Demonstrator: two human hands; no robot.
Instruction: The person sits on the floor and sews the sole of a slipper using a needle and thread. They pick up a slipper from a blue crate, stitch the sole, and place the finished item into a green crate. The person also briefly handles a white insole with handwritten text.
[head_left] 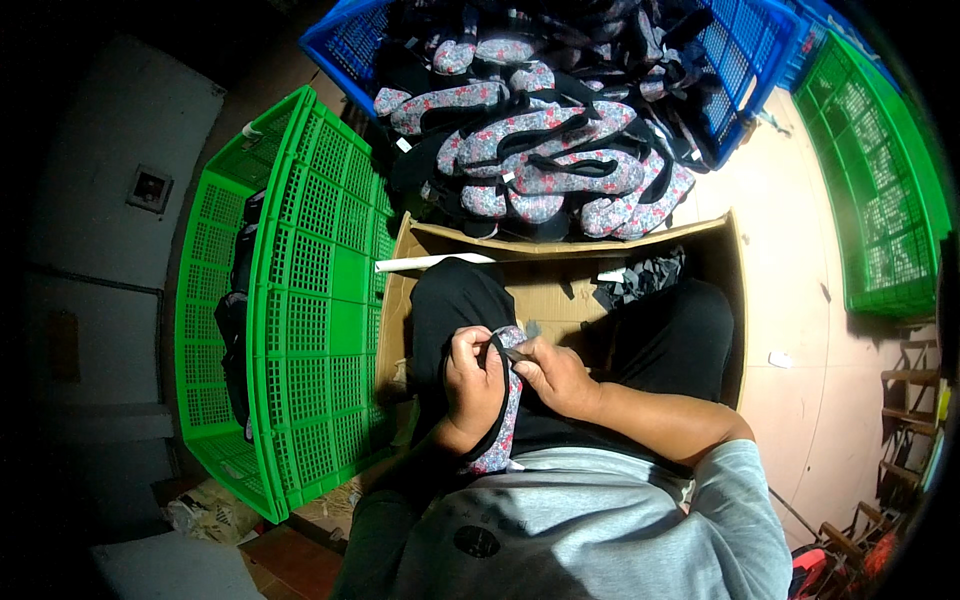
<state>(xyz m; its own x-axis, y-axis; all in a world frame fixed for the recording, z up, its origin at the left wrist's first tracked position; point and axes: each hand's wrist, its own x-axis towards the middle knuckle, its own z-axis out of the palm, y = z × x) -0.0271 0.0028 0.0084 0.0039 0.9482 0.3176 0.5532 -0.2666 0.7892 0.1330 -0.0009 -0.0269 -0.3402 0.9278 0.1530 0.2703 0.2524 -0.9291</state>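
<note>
Shoe [511,415] of flowered cloth with black edge was above the lap of the seated person, standing nearly upright with one end toward the belly. The left hand [473,385] was grasping it from its left side, with bent fingers at the upper end. The right hand [557,378] was pinching a small dark piece [517,355] against this same end; whether the piece was part of the shoe, I could not tell. Both hands were very near each other. Around the knees stood a carton [450,238], and inside it lay dark scraps [645,277] at the far right. A white rod [430,263] was at its far left. Beyond the carton was a pile [570,150] of similar shoes, reaching into a blue crate [750,60]. One green crate [330,300] stood at the left, tilted, with black things [235,330] in it.
</note>
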